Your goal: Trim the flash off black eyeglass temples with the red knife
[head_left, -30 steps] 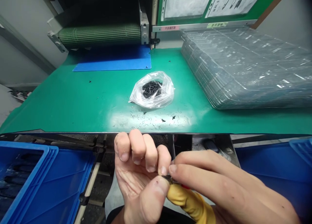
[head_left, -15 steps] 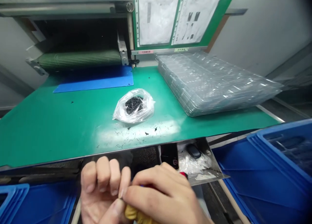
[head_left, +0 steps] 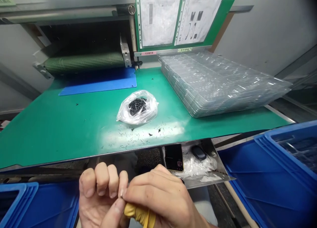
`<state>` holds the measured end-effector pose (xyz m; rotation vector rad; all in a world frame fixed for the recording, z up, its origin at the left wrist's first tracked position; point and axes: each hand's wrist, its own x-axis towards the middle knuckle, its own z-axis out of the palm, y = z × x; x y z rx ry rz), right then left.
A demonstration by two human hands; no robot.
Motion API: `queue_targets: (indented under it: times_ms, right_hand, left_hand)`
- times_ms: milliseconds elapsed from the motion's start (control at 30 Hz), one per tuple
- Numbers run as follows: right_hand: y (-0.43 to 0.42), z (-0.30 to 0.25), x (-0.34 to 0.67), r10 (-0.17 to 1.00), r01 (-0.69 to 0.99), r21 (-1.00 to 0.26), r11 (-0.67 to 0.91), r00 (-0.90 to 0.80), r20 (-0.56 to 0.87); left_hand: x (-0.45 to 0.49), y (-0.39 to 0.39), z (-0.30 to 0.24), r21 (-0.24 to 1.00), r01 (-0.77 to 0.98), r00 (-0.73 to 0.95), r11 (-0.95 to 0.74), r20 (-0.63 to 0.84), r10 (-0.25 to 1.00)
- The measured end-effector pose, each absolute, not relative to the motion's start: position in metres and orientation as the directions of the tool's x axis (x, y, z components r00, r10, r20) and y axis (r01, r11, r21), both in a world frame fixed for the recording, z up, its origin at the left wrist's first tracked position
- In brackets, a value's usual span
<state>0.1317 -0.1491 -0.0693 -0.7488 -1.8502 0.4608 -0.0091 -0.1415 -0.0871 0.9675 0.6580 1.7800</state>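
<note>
My left hand [head_left: 100, 196] is palm up at the bottom, its fingers curled and its thumb pressed toward the forefinger. My right hand [head_left: 160, 196] meets it from the right, fingertips pinched together and touching the left fingertips. Whatever lies between them is too small and hidden to name. Under my right fingers shows a wrinkled yellow cover [head_left: 140, 215], seemingly on the thumb. Beyond both hands, an open clear plastic bag [head_left: 123, 114] with small black pieces [head_left: 137, 106] inside lies on the green table [head_left: 61, 132].
Stacked clear plastic trays [head_left: 213, 86] stand at the right. A conveyor roller [head_left: 84, 63] is at the back left, above a blue sheet [head_left: 99, 84]. Black scraps [head_left: 150, 134] dot the table. A drawer below holds a phone [head_left: 174, 157]. Blue crates [head_left: 257, 175] flank me.
The view has shifted slightly, showing more of the phone and the yellow cover. Both hands keep their fingertips together, with only a small movement to the left.
</note>
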Motion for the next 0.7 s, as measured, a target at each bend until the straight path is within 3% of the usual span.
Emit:
queue_targets:
  times_ms: [400,700]
  right_hand:
    - [-0.151,-0.070,0.133,0.686,0.278,-0.628,0.727,-0.279,0.672]
    - [-0.158,-0.070,0.129,0.684,0.332,-0.600,0.728,-0.298,0.666]
  left_hand:
    - [0.000,-0.142,-0.079,0.712,-0.589,-0.226,-0.382,0.309,0.924]
    - [-0.008,-0.143,-0.077,0.772,-0.487,-0.153,-0.409,0.385,0.910]
